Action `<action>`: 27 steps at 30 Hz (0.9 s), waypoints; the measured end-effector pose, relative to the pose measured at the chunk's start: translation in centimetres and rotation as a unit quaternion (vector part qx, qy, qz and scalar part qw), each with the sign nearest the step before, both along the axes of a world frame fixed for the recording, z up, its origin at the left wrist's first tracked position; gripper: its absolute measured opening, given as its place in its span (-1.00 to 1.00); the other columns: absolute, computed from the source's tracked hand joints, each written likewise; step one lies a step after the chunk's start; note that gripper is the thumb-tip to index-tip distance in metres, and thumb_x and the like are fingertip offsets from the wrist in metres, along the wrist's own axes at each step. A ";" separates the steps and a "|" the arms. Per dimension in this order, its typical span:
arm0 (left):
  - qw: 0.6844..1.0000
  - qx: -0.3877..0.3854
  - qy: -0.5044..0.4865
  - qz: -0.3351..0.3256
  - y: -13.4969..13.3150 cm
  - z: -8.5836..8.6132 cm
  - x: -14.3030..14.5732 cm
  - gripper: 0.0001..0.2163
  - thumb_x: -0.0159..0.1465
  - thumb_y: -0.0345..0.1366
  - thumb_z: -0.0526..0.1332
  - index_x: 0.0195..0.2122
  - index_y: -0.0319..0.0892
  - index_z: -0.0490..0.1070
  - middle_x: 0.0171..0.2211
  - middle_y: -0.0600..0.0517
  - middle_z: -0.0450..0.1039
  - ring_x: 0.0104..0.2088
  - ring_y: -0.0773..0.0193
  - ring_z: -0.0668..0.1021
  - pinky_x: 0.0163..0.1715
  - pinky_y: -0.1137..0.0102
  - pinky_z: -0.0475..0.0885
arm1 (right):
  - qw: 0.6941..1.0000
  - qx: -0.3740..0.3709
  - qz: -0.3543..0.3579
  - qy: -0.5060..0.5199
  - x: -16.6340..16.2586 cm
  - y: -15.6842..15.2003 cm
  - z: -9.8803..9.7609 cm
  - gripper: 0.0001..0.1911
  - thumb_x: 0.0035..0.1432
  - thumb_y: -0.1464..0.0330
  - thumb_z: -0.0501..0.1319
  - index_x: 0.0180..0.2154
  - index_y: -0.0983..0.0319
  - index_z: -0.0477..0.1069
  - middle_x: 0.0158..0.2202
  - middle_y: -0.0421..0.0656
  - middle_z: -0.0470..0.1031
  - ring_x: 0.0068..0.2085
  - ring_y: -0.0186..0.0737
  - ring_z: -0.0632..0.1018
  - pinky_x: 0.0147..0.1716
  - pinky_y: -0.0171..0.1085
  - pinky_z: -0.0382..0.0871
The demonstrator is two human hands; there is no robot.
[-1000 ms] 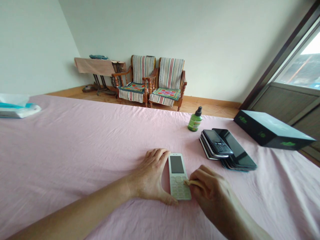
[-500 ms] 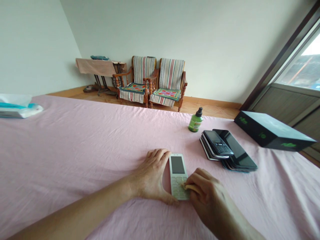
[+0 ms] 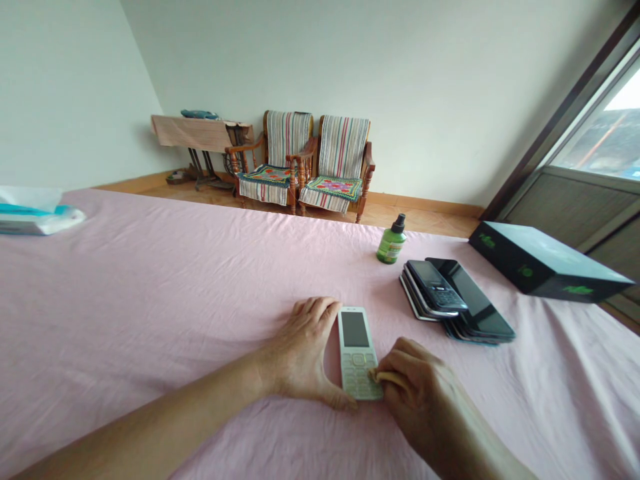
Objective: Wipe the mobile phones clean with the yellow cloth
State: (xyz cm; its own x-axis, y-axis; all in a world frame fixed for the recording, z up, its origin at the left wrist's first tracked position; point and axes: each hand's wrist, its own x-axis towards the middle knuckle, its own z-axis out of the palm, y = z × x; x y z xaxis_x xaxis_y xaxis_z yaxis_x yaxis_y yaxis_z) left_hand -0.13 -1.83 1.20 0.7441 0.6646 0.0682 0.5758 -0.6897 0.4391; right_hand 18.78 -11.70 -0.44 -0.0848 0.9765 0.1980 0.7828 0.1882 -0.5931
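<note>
A white keypad phone (image 3: 355,330) lies face up on the pink cloth. My left hand (image 3: 307,353) braces it from the left, fingers by the top corner and thumb against the bottom edge. Pinched in my right hand (image 3: 415,387) is a small folded beige cloth (image 3: 375,376), whose tip touches the right side of the keypad. Most of that cloth is hidden inside the fingers.
Right of the hands stand a stack of small phones (image 3: 433,288) and a stack of larger black phones (image 3: 477,303). Behind them are a green spray bottle (image 3: 391,243) and a black box (image 3: 540,260). A tissue pack (image 3: 40,220) lies far left.
My right hand has shifted slightly right, taking the beige cloth from the middle of the keypad to its right edge. My left hand and the phone stay in place.
</note>
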 end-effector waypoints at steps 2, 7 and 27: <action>1.000 -0.001 0.005 0.001 0.0 0.0 0.0 0.09 -0.26 0.22 0.36 0.23 -0.27 0.04 0.19 -0.27 0.13 0.18 -0.22 0.20 0.19 -0.03 0.06 | 1.000 0.004 0.005 0.002 -0.1 0.0 0.0 -0.74 -0.10 0.68 0.07 -0.53 0.23 0.35 -0.44 -0.19 0.34 -0.37 -0.25 0.39 -0.42 -0.30 0.16; 1.000 0.001 -0.005 0.005 0.0 -0.1 0.0 0.06 -0.27 0.20 0.37 0.22 -0.19 0.05 0.17 -0.22 0.15 0.16 -0.22 0.22 0.17 -0.04 0.09 | 1.000 0.026 0.008 -0.004 -1.0 -0.1 0.3 -0.73 -0.09 0.69 0.09 -0.54 0.22 0.37 -0.44 -0.19 0.36 -0.36 -0.23 0.37 -0.40 -0.28 0.14; 0.999 0.030 -0.042 -0.009 0.1 -0.8 0.0 -0.02 -0.30 -0.03 0.42 0.17 -0.14 0.04 0.09 -0.16 0.22 0.09 -0.13 0.30 0.14 0.06 0.15 | 0.996 0.054 0.065 -0.017 -3.7 0.5 0.7 -0.73 0.09 0.64 0.11 -0.50 0.20 0.40 -0.40 -0.17 0.38 -0.34 -0.25 0.38 -0.37 -0.28 0.18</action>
